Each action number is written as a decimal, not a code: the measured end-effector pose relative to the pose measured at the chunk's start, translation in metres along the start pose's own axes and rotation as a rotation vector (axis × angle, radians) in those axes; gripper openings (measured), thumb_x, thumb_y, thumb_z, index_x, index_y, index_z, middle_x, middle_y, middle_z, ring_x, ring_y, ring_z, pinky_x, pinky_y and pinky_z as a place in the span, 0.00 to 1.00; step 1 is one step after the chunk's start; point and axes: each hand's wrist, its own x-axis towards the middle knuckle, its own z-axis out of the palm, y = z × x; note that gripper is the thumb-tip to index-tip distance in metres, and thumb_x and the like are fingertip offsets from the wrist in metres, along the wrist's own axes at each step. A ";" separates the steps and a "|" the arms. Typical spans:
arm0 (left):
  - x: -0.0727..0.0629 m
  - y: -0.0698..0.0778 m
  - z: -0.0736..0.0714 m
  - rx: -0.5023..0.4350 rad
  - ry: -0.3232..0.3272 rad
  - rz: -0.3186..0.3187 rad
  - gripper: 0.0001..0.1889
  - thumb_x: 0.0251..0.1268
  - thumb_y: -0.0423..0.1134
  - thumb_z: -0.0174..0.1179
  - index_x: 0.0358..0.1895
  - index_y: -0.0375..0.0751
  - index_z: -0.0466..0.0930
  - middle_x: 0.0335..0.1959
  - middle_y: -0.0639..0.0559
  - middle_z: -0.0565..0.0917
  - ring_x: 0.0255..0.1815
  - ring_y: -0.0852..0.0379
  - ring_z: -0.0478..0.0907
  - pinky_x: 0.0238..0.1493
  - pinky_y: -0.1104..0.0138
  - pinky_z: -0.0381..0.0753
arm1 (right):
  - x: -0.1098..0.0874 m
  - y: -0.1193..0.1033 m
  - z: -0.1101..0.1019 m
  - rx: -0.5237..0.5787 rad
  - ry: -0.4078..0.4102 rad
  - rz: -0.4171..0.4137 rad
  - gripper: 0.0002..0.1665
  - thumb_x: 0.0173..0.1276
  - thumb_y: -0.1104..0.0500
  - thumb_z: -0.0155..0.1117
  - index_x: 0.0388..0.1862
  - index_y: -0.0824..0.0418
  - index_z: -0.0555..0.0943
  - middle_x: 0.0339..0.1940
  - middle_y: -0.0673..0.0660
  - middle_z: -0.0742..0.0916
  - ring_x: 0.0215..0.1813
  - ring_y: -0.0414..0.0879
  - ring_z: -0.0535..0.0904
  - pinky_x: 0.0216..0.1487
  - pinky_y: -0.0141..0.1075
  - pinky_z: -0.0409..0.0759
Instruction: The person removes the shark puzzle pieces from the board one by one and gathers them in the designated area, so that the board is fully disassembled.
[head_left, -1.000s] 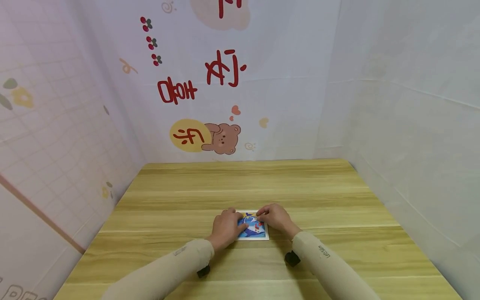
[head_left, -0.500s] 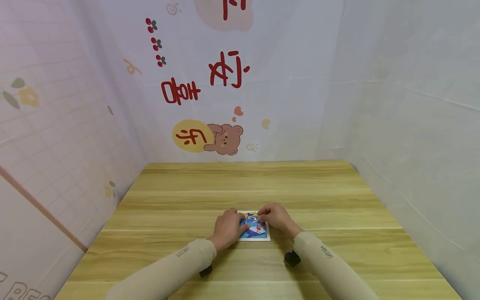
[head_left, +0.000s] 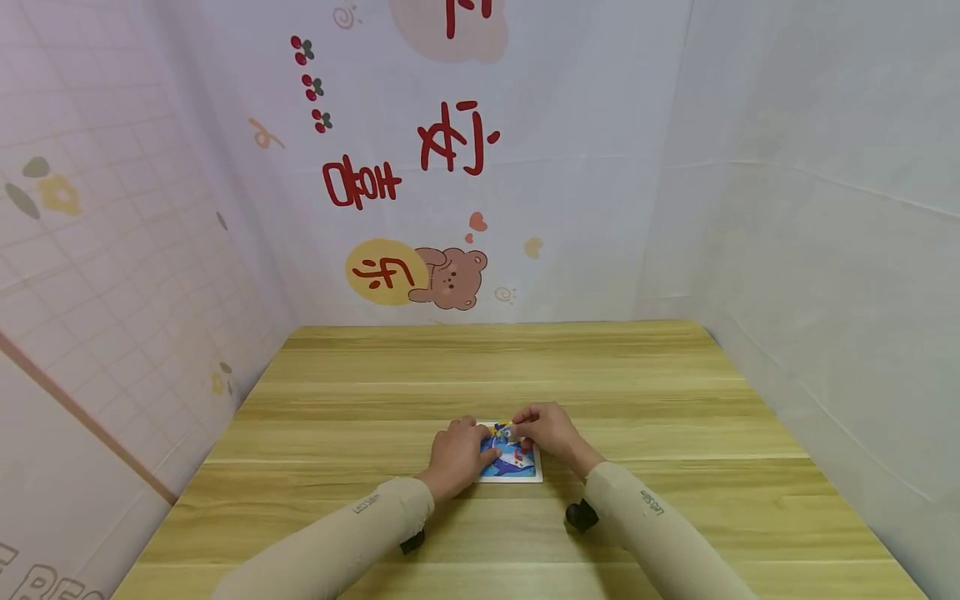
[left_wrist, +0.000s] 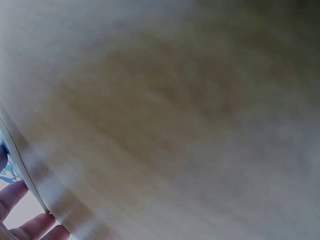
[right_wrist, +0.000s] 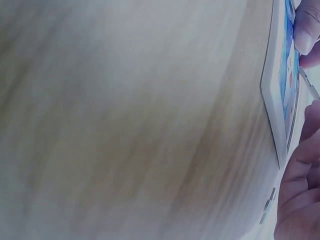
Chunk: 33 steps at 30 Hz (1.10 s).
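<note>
A small white-bordered picture puzzle (head_left: 510,467), blue with a sea animal and a touch of yellow, lies on the wooden table. My left hand (head_left: 453,454) rests over its left side, thumb and index finger on the picture. In the left wrist view, the left fingers (left_wrist: 37,225) show at the puzzle's edge. At the upper right of the picture my right hand (head_left: 551,432) pinches a thin puzzle piece (right_wrist: 309,82), which stands tilted up from the board in the right wrist view. The right fingertips partly hide the piece.
The wood-grain table (head_left: 360,375) stretches around the puzzle. White printed cloth (head_left: 570,125) stands behind it and at both sides. A black wrist device (head_left: 581,515) sits under my right cuff, another (head_left: 412,542) under my left cuff.
My right hand has risen slightly, and the pinched puzzle piece tilts up more from the picture. My left hand stays in place on the puzzle. The head view has shifted a little.
</note>
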 end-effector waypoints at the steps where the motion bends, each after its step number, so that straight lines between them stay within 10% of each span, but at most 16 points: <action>1: 0.000 0.000 0.001 0.000 -0.002 -0.001 0.17 0.61 0.56 0.67 0.43 0.47 0.87 0.37 0.52 0.78 0.40 0.49 0.77 0.35 0.52 0.76 | 0.000 0.000 0.000 0.008 -0.001 0.006 0.04 0.67 0.66 0.67 0.40 0.66 0.83 0.26 0.57 0.86 0.25 0.44 0.80 0.25 0.33 0.77; 17: 0.001 0.004 -0.003 -0.007 -0.020 -0.015 0.18 0.61 0.55 0.68 0.44 0.46 0.87 0.38 0.50 0.78 0.41 0.48 0.77 0.37 0.52 0.76 | 0.002 -0.003 -0.007 0.066 0.013 0.008 0.07 0.67 0.66 0.66 0.43 0.68 0.82 0.28 0.61 0.87 0.26 0.46 0.82 0.25 0.34 0.78; 33: -0.001 0.002 -0.003 -0.032 -0.011 -0.012 0.18 0.61 0.54 0.68 0.47 0.46 0.88 0.41 0.50 0.80 0.43 0.48 0.77 0.40 0.51 0.76 | 0.002 0.015 -0.074 0.186 0.137 0.051 0.15 0.70 0.60 0.65 0.51 0.68 0.81 0.41 0.59 0.87 0.37 0.50 0.85 0.34 0.38 0.80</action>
